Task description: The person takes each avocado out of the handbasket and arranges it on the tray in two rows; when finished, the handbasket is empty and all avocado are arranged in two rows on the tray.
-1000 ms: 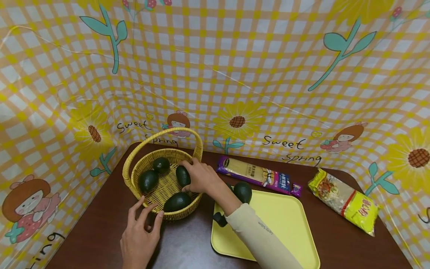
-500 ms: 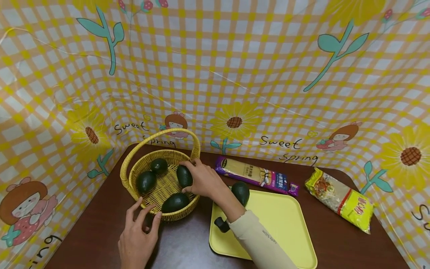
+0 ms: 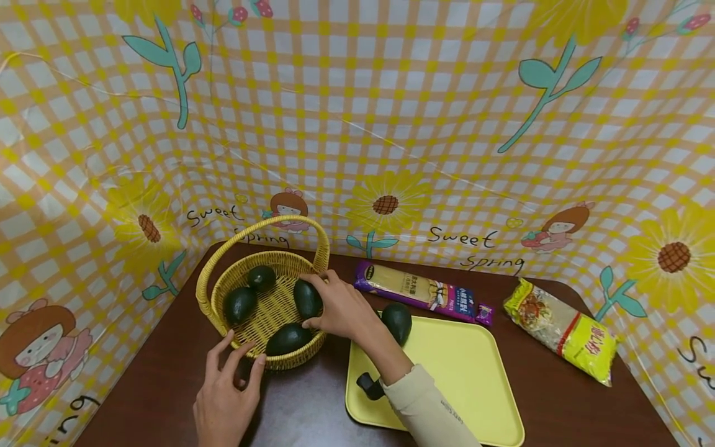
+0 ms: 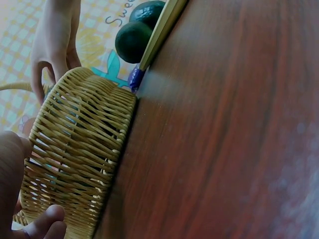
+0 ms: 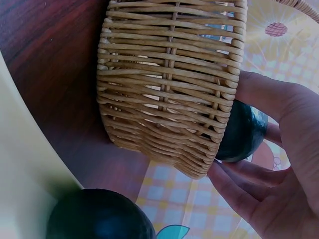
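A yellow wicker basket (image 3: pixel 257 261) with a tall handle stands at the left of the table. My right hand (image 3: pixel 345 308) reaches over its right rim and grips a dark green avocado (image 3: pixel 306 299). In the right wrist view that avocado (image 5: pixel 244 133) shows partly above the rim, thumb on one side and fingers on the other. Inside the basket lie a near avocado (image 3: pixel 288 339), a left avocado (image 3: pixel 240 305) and a smaller one (image 3: pixel 261 279) behind. My left hand (image 3: pixel 226 397) holds the near left rim, its thumb and fingers against the wicker (image 4: pixel 75 144).
A yellow tray (image 3: pixel 463 379) lies right of the basket under my right forearm, with an avocado (image 3: pixel 396 323) at its far left corner; the left wrist view shows two there. Behind lies a purple pasta pack (image 3: pixel 416 288); at the right, a yellow noodle bag (image 3: pixel 561 332).
My right hand has shifted slightly right relative to the basket, with the avocado in its grip. The left hand stays at the rim. The whole head view has drifted a little.
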A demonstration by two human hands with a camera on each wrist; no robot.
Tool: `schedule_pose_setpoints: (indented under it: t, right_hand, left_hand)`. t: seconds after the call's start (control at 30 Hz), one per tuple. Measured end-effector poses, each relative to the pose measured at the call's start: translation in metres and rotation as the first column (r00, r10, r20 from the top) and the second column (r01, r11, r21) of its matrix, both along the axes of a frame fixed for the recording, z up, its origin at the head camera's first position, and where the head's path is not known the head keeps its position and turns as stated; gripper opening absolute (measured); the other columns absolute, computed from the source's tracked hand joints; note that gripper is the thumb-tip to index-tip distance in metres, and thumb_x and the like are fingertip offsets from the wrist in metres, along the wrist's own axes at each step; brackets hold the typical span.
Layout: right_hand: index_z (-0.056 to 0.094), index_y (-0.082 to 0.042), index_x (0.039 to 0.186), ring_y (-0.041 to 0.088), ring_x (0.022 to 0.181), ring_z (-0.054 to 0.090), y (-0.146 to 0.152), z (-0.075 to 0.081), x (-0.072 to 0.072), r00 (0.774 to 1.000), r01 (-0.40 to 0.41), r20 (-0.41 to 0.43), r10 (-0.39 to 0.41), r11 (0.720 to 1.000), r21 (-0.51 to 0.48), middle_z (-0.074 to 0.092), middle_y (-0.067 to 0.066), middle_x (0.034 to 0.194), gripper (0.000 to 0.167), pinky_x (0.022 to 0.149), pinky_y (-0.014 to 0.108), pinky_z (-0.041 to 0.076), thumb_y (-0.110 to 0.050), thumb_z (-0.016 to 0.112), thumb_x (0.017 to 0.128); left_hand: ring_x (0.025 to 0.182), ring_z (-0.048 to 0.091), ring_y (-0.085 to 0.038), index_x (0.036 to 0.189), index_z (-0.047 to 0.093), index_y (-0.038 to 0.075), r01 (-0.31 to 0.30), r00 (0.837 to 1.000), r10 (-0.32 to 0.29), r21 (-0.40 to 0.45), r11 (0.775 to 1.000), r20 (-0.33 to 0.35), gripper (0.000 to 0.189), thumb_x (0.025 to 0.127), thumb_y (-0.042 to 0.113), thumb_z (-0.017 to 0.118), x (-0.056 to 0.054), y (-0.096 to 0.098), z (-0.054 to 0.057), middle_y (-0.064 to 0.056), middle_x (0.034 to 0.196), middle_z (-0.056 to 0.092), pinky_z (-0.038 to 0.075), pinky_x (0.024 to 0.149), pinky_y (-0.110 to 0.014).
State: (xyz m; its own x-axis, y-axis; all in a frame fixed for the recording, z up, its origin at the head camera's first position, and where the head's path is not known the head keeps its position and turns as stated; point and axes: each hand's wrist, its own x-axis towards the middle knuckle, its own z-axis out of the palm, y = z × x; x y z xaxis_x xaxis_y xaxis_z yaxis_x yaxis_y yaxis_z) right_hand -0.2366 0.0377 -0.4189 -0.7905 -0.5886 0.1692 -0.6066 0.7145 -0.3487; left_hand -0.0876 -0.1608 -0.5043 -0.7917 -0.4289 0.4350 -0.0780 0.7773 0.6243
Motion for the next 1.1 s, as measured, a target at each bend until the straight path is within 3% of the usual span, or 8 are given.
schedule_pose_setpoints:
  t: [0.17,0.47,0.67,0.9,1.1]
  right_hand:
    - [0.051,-0.024,0.161,0.018,0.077,0.065,0.002,-0.001,0.005,1.000,0.019,0.015,-0.019,1.000,-0.019,0.059,0.017,0.138,0.093,0.066,0.035,0.055,-0.044,0.096,0.083]
    - [0.049,-0.025,0.162,0.026,0.086,0.072,0.008,-0.006,0.014,0.998,0.065,0.020,-0.064,0.996,-0.065,0.054,0.020,0.151,0.095,0.071,0.039,0.059,-0.043,0.097,0.082]
    - [0.049,-0.026,0.162,0.017,0.073,0.066,0.014,-0.008,0.018,0.995,0.092,0.038,-0.088,0.990,-0.105,0.052,0.019,0.152,0.094,0.069,0.039,0.057,-0.041,0.096,0.083]
    - [0.050,-0.024,0.161,0.029,0.085,0.071,0.023,-0.008,0.024,0.994,0.105,0.013,-0.104,0.983,-0.151,0.053,0.019,0.150,0.094,0.071,0.043,0.058,-0.040,0.097,0.082]
    - [0.051,-0.023,0.160,0.031,0.087,0.072,0.030,-0.006,0.029,0.994,0.103,-0.007,-0.106,0.980,-0.168,0.051,0.020,0.152,0.094,0.071,0.045,0.059,-0.037,0.099,0.080]
  left_hand:
    - [0.058,0.054,-0.006,0.120,0.083,0.019,0.002,1.000,-0.002,-0.001,1.000,-0.009,0.029,0.096,0.036,0.085,0.001,0.000,-0.001,-0.009,0.151,0.060,0.037,0.047,-0.031]
    - [0.058,0.053,-0.006,0.120,0.083,0.020,-0.001,1.000,0.001,-0.007,1.000,-0.006,0.030,0.096,0.037,0.084,0.000,0.000,-0.002,-0.008,0.151,0.060,0.038,0.047,-0.032]
    - [0.058,0.053,-0.006,0.120,0.083,0.020,0.000,1.000,0.000,-0.001,1.000,0.002,0.029,0.097,0.037,0.084,0.000,0.000,-0.001,-0.009,0.151,0.060,0.038,0.047,-0.032]
    - [0.058,0.054,-0.005,0.121,0.083,0.020,0.009,1.000,-0.009,0.002,1.000,-0.007,0.029,0.097,0.037,0.084,0.000,-0.001,-0.001,-0.009,0.151,0.060,0.037,0.047,-0.031]
    - [0.058,0.055,-0.006,0.121,0.082,0.020,0.011,1.000,-0.011,-0.001,1.000,-0.013,0.029,0.097,0.037,0.084,0.000,-0.001,-0.001,-0.009,0.151,0.060,0.037,0.045,-0.031]
